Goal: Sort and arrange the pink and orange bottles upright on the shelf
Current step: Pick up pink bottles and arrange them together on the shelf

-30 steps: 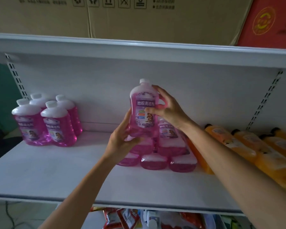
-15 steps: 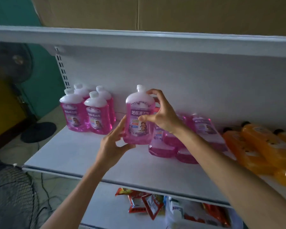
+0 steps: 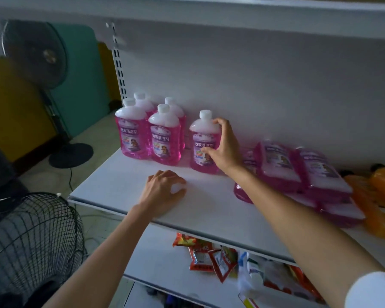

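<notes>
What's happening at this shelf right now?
A person is sorting bottles on a white shelf. The right hand grips an upright pink bottle round its side, its base on the shelf just right of four pink bottles already standing. The left hand rests on the shelf in front, holding nothing. Further right, several pink bottles lie piled on their sides, with orange bottles lying beyond them, not yet stood up.

I've brought the pink bottle (image 3: 203, 143) down from mid-air; it now stands on the shelf (image 3: 125, 185) at three o'clock of the upright pink group (image 3: 149, 134). My left hand (image 3: 162, 187) has let go, resting at its seven o'clock.
</notes>
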